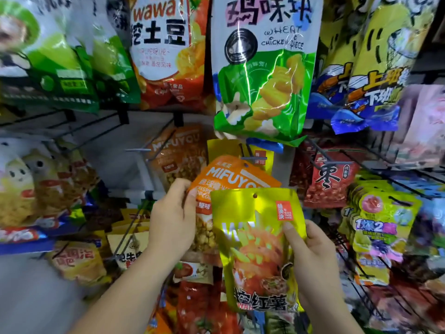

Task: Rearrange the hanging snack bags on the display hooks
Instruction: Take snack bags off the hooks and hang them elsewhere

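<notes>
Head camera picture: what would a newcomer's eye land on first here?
Two hands meet in the middle: the left hand grips an orange MIFUYOU popcorn bag, and the right hand holds a shiny yellow snack bag overlapping it in front. Just above them hangs a big green-and-white Wheat Chicken Piece bag.

We are reading MIFUYOU on the orange bag [231, 174], wawa! on the red-and-white bag [166, 51], WHEAT CHICKEN PIECE on the green-and-white bag [262, 75], and 红薯 on the yellow bag [252, 220]
</notes>
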### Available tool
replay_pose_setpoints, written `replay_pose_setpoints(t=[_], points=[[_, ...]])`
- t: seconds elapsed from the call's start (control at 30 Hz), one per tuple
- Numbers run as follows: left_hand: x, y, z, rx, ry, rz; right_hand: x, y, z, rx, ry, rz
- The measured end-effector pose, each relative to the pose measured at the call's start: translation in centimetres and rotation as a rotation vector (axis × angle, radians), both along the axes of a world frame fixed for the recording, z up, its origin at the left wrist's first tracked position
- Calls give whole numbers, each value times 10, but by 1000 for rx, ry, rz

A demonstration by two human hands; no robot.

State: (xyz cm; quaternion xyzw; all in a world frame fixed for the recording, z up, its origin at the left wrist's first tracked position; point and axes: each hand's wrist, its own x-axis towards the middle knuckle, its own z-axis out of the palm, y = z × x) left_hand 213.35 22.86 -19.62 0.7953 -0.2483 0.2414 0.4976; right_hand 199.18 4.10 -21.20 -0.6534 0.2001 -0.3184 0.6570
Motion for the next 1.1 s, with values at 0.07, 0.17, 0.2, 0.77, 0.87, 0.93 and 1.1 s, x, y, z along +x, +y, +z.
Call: replay_pose_setpoints(t=[0.07, 0.17, 0.2, 0.77, 0.87, 0.93, 1.1], points=[[-11, 5, 6, 19, -64, 18, 1, 3, -1, 4, -10, 20], [-25, 11, 12, 14, -75, 16, 1, 3, -5, 64, -44, 45], [-29, 12, 13, 12, -72, 7, 1, 3, -6, 78, -51, 50], [-15, 85, -9, -414, 347, 276, 9, 22, -17, 184, -10, 154], [-7, 92, -4, -422, 357, 306, 16, 29, -18, 175, -10, 160], [-2, 95, -2, -427, 364, 303, 19, 32, -18, 181, -9, 170], [3, 100, 3, -450, 417, 283, 25, 36, -16, 198, -12, 162]])
